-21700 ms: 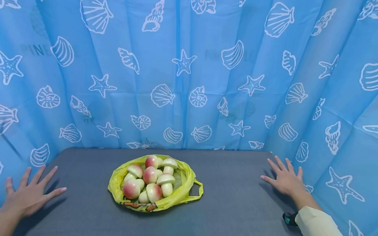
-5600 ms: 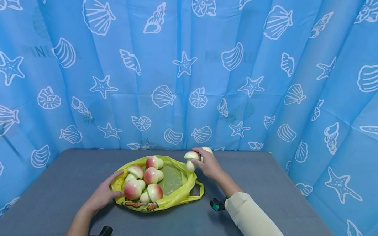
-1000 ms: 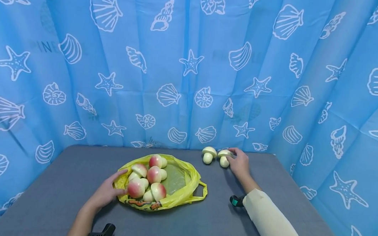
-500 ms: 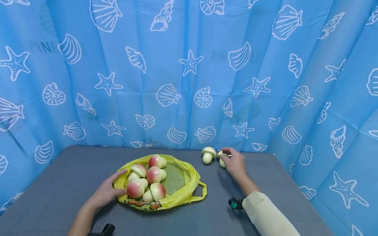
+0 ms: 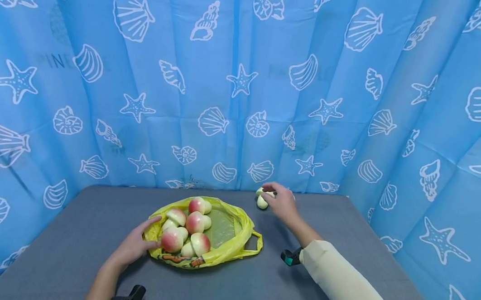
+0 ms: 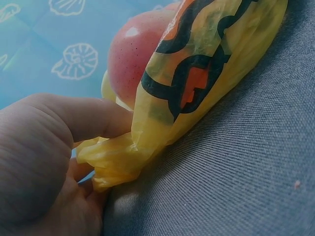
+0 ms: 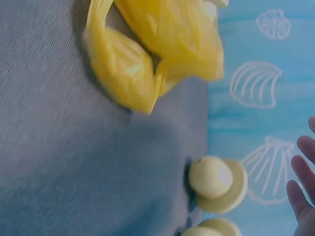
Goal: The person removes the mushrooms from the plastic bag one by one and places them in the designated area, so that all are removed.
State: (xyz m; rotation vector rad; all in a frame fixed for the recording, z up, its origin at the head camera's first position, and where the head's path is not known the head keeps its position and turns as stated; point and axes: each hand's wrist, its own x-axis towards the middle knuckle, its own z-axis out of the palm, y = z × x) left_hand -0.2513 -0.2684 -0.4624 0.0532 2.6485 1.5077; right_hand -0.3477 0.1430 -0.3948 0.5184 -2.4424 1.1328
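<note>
A yellow plastic bag [image 5: 235,246] lies open on the grey table, with several toy mushrooms [image 5: 195,222] with pink-and-cream caps inside. At its left side, my left hand [image 5: 132,247] pinches the bag's edge; the left wrist view shows the crumpled plastic [image 6: 115,164] between thumb and fingers. My right hand [image 5: 282,205] hovers at the back of the table, fingers spread and holding nothing. It partly covers a pale mushroom [image 5: 262,203]. The right wrist view shows that mushroom [image 7: 211,179] standing beside a second mushroom [image 7: 204,231], which is cut off by the frame.
The grey cloth-covered table [image 5: 217,289] runs back to a blue curtain [image 5: 241,141] with white shells and starfish. A loop handle of the bag [image 5: 256,246] points right. Black straps with small devices sit on both wrists.
Over the last second, my right hand has let go of the second pale mushroom and moved left, in front of the first. My left hand stays at the bag. Earlier, both pale mushrooms were in the bag.
</note>
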